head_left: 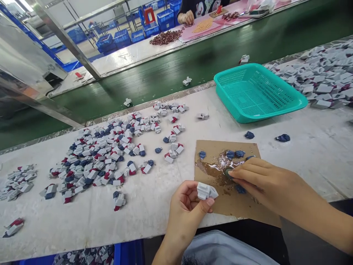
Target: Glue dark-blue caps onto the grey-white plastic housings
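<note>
My left hand (186, 211) is closed around a light grey plastic part (205, 191) with a blocky body and a pointed end, held just over the near left corner of a brown cardboard sheet (248, 206). Over the middle of that sheet, the fingertips of my right hand (267, 182) pinch a small dark greenish piece (228, 172), mostly covered by the fingers. It is at a shiny wet patch (216, 167) on the cardboard. Around it lie several small dark blue hand-shaped parts (239, 154); one is partly under my right hand.
A pile of grey, maroon and blue parts (102, 151) covers the table's left. A turquoise basket (237, 110) stands behind the cardboard, beside a heap of grey parts (328, 79). Beyond runs a green conveyor belt (154, 77) carrying a few parts. Across it, a person's hand (187, 17) touches small pieces.
</note>
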`<state>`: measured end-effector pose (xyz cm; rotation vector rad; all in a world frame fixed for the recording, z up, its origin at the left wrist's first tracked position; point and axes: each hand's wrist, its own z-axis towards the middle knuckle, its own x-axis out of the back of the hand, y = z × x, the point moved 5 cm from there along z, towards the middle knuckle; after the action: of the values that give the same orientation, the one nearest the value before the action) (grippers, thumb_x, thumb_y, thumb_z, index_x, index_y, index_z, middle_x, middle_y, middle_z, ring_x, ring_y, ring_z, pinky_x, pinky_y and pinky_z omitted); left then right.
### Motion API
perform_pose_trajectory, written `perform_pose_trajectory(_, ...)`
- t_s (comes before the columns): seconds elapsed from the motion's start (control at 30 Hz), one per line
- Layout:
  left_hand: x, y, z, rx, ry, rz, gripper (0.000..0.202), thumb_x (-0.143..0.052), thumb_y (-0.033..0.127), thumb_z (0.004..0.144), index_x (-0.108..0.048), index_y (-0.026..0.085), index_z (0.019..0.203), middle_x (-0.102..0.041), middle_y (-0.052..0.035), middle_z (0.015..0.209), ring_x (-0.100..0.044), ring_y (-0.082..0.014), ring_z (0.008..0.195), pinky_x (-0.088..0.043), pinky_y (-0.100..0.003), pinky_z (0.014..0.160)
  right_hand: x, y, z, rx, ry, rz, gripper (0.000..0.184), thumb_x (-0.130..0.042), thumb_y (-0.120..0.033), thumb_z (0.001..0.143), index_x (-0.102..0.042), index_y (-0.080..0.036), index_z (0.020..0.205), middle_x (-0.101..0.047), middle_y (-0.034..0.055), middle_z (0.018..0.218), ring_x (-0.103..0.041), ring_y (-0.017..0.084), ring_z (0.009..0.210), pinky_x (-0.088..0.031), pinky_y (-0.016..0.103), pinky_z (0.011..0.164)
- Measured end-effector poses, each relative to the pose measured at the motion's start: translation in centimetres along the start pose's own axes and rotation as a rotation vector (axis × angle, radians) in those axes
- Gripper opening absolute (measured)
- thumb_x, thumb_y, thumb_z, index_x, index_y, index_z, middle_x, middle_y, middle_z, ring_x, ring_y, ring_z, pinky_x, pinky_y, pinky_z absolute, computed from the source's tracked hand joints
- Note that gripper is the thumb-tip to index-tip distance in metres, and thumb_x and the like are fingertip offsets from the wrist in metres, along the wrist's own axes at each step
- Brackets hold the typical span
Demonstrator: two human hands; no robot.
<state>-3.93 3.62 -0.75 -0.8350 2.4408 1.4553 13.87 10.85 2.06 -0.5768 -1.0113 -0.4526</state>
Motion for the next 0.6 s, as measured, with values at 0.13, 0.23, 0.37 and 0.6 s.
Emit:
perform_pose_trajectory(0.13, 0.0, 0.1, 0.0, 0.003, -0.012, -0.002, 0.033, -0.097, 0.03, 0.059, -0.073, 0.015, 0.077, -0.077, -0.0013, 0.074, -0.066, -0.0088, 0.064, -0.054, -0.015, 0.057, 1.0, -0.2, 1.0, 0.013, -0.001, 0.083, 0.029, -0.046, -0.023, 0.101, -0.068, -0.02, 0.082, -0.073, 0.0065, 0.081, -0.069, 0.024, 0.076, -0.052, 0.034, 0.06)
perform_pose_trajectory(0.23, 0.2, -0.1, 0.1, -0.012, -0.047, 0.005, 0.03, -0.096, 0.027, 0.06, -0.075, 0.015, 0.078, -0.078, -0.0018, 0.074, -0.068, -0.0095, 0.064, -0.056, -0.017, 0.062, 2.0, -0.3, 1.7, -0.209, 0.006, 0.369, 0.018, -0.06, -0.036, 0.095, -0.07, -0.025, 0.086, -0.071, 0.0035, 0.076, -0.066, 0.019, 0.064, -0.052, 0.03, 0.053)
perform_pose_trajectory(0.37, 0.4, -0.2, 0.0, -0.04, -0.109, 0.051, 0.031, -0.096, 0.027, 0.059, -0.076, 0.016, 0.079, -0.08, -0.0044, 0.077, -0.073, -0.0141, 0.069, -0.057, -0.02, 0.064, 2.5, -1.6, 2.1, -0.445, -0.036, 0.682, 0.026, -0.069, -0.05, 0.088, -0.073, -0.027, 0.08, -0.065, -0.0004, 0.064, -0.058, 0.012, 0.049, -0.046, 0.023, 0.043)
perform_pose_trajectory(0.6, 0.1, 0.3, -0.6, -0.032, -0.143, 0.084, 0.029, -0.096, 0.028, 0.061, -0.077, 0.018, 0.08, -0.08, -0.0028, 0.078, -0.071, -0.0114, 0.068, -0.055, -0.017, 0.063, 2.0, -2.7, 1.6, -0.414, -0.083, 0.766, 0.015, -0.071, -0.041, 0.089, -0.072, -0.027, 0.086, -0.06, -0.0018, 0.064, -0.054, 0.01, 0.05, -0.042, 0.022, 0.046)
